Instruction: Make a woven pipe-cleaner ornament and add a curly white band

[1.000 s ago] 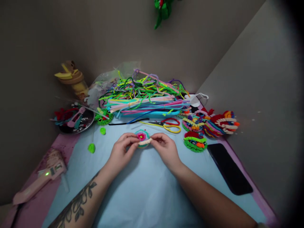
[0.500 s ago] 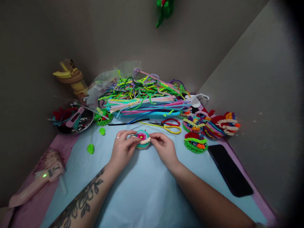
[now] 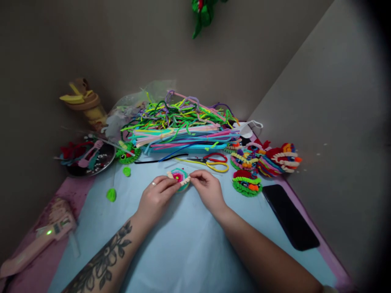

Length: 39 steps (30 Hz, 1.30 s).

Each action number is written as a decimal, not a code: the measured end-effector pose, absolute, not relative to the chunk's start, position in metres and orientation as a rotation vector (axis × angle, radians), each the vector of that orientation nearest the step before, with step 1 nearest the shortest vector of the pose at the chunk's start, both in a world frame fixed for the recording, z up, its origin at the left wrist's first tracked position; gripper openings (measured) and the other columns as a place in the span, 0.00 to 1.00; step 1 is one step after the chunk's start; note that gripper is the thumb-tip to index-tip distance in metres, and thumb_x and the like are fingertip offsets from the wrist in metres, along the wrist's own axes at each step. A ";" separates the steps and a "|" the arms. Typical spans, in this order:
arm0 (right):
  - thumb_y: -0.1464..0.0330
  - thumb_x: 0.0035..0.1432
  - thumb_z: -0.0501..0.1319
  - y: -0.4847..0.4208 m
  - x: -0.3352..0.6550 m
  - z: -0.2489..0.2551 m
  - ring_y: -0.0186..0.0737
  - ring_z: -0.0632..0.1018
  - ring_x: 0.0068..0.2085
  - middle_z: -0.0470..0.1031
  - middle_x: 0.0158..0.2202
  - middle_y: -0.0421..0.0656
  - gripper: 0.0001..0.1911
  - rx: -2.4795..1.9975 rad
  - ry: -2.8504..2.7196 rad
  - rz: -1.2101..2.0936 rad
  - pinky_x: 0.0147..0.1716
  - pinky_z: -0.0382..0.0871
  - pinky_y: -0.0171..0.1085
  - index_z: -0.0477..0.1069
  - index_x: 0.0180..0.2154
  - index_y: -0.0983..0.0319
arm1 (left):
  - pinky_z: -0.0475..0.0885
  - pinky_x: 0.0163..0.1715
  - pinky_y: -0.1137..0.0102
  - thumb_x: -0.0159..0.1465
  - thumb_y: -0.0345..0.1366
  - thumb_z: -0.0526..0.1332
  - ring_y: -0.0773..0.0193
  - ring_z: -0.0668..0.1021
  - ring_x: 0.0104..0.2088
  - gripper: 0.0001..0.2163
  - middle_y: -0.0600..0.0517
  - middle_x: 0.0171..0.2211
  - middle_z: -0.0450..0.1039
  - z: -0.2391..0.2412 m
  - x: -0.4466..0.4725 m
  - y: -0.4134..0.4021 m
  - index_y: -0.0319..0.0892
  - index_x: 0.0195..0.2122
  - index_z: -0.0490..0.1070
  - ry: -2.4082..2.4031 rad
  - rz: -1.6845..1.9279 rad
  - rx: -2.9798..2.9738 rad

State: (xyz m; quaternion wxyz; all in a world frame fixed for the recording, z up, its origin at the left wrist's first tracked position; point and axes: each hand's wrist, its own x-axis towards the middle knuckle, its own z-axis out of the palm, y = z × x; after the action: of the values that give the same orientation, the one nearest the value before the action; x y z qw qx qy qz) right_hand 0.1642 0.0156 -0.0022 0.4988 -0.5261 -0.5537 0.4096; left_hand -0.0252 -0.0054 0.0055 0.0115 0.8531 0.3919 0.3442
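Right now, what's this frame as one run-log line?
left hand: fingers on multicolored ringed disc | right hand: pinching cream strip | scissors: beyond disc | pink glue gun: green light lit

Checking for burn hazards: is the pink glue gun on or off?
On, apparently: the glue gun shows a lit green light; heat can't be told.

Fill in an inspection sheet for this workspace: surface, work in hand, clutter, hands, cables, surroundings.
Surface: pale-blue sheet over a pink tabletop.
Work in hand: round multicoloured chenille piece with a cream strip across it.
Clutter: pipe cleaners heaped at the back; scissors in front; glue gun left, green light on; black phone right.
Hands: left hand holds the piece; right hand pinches the strip's end.
Cables: dark cord at the glue gun's handle.
Surroundings: grey walls; green object above, cut off.
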 end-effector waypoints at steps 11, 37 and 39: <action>0.73 0.51 0.57 0.028 0.167 -0.013 0.39 0.76 0.33 0.76 0.30 0.40 0.06 -1.400 -1.542 0.920 0.34 0.69 0.36 0.72 0.29 0.60 | 0.73 0.42 0.63 0.61 0.21 0.55 0.58 0.72 0.43 0.17 0.46 0.42 0.76 0.004 -0.026 -0.006 0.42 0.49 0.72 1.213 1.064 2.669; 0.74 0.51 0.55 0.026 0.167 -0.014 0.38 0.74 0.34 0.74 0.30 0.41 0.08 -1.403 -1.680 0.805 0.35 0.66 0.36 0.71 0.29 0.60 | 0.74 0.47 0.52 0.52 0.18 0.51 0.47 0.67 0.59 0.32 0.47 0.56 0.69 0.004 -0.028 -0.027 0.43 0.59 0.63 1.408 0.635 2.737; 0.74 0.51 0.55 0.026 0.166 -0.013 0.39 0.74 0.34 0.74 0.29 0.40 0.08 -1.408 -1.683 0.804 0.35 0.66 0.36 0.71 0.29 0.60 | 0.74 0.48 0.51 0.54 0.19 0.50 0.46 0.67 0.58 0.31 0.47 0.57 0.68 0.004 -0.027 -0.029 0.42 0.60 0.62 1.426 0.628 2.716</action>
State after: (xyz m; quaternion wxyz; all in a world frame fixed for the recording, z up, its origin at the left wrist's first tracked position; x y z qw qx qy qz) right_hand 0.1664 0.0257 -0.0127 0.3917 -0.5544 -0.6627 0.3165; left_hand -0.0269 -0.0287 0.0037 0.0052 0.8674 0.4553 0.2006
